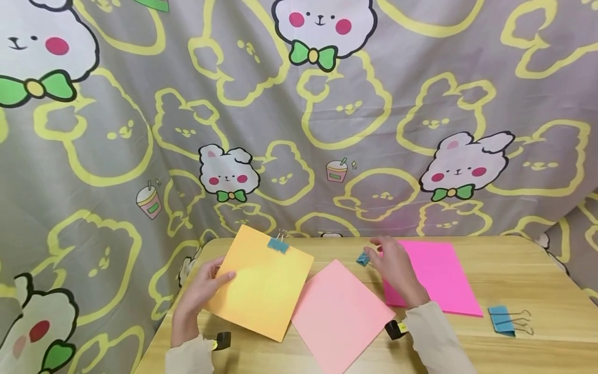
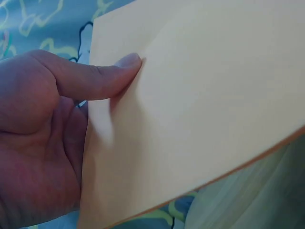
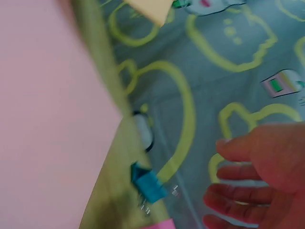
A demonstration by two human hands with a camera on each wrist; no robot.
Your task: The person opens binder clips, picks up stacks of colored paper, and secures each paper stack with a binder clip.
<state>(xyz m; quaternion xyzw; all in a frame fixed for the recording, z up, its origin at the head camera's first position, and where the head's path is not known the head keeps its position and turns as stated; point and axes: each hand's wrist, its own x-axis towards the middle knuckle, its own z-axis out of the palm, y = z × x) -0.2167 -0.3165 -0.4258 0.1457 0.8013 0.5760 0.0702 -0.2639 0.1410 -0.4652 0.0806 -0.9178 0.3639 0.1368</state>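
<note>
My left hand holds a stack of yellow-orange paper by its left edge. The thumb lies across the front, and the other fingers are hidden behind the sheets. A blue binder clip bites the upper edge of that stack, its wire handles standing up. Toward the back of the table, a second blue binder clip lies beside my right hand. In the right wrist view that hand's fingers are relaxed and spread, apart from the clip, with nothing in them.
Light pink paper lies cornerwise in the middle of the wooden table, beside the yellow-orange stack. Bright pink paper sits partly under my right hand. Farther right lies a larger blue binder clip. A patterned curtain hangs behind the table.
</note>
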